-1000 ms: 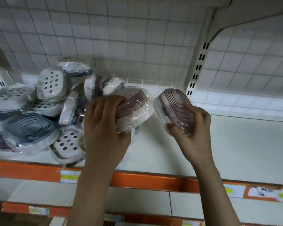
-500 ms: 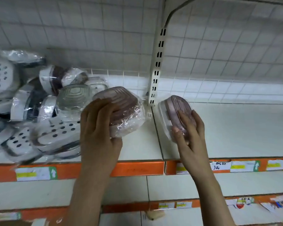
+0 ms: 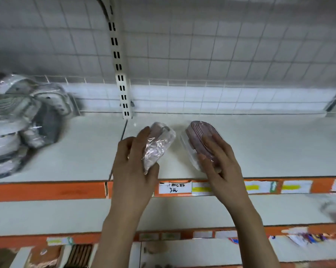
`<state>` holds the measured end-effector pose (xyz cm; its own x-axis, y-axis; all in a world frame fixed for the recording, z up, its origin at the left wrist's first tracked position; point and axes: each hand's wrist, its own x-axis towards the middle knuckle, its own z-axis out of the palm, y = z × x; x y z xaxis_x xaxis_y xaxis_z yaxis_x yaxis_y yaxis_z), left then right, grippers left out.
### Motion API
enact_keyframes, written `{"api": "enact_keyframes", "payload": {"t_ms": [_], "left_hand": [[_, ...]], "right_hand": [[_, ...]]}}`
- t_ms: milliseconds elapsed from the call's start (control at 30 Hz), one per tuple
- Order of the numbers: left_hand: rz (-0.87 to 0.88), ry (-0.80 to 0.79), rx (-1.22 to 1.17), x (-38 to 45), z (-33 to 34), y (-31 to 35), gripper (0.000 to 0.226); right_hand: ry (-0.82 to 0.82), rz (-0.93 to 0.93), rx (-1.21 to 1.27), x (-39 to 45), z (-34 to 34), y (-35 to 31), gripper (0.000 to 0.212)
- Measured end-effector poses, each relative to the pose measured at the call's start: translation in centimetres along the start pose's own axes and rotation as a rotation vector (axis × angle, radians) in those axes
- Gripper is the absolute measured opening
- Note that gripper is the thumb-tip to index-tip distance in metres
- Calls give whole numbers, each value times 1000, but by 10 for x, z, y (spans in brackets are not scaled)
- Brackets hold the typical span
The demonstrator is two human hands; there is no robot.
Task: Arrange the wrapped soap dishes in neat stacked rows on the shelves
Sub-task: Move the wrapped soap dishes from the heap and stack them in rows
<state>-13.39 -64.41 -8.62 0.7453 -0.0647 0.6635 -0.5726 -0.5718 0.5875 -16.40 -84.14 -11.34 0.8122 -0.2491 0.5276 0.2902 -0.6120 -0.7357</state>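
Observation:
My left hand (image 3: 133, 167) grips a pink soap dish in clear wrap (image 3: 158, 146), held on edge over the white shelf (image 3: 269, 144). My right hand (image 3: 219, 161) grips a second wrapped pink soap dish (image 3: 197, 135), ribbed face up and tilted, just to the right of the first. Both dishes hang just above the shelf near its front edge, a small gap between them. A loose heap of wrapped grey and white soap dishes (image 3: 18, 120) lies at the far left of the shelf.
A slotted white upright (image 3: 120, 74) and a wire grid back panel (image 3: 221, 55) close the rear. An orange price rail (image 3: 47, 190) with labels runs along the shelf front. Lower shelves sit below; a blurred wrapped item (image 3: 335, 207) lies at the right edge.
Both hands carried their pink dishes rightward, away from the heap and past the upright, onto the right-hand shelf section. The left dish turned on edge and the two dishes drew closer together.

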Motion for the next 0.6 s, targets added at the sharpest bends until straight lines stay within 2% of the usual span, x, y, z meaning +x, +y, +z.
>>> {"api": "enact_keyframes", "payload": {"t_ms": [200,300,367,467,600], "left_hand": [[34,-88,-9,-10,29,27,75],[-32,-97,-32,-9,41,35,74],[-75,-105,-46,-8,48,37,70],[-51,-113,7,-6,58,36,62],[-55,-111,-19,-4,70,38,67]], "right_hand": [[101,10,-9,-10,-40,21,34],[135,9,-35,-9,-49,26,36],[141,14,-59,-8,-54,28,36],[134,18,-100,-7,-61,30,36],[128,5,-138,-1,-71,32,36]]}}
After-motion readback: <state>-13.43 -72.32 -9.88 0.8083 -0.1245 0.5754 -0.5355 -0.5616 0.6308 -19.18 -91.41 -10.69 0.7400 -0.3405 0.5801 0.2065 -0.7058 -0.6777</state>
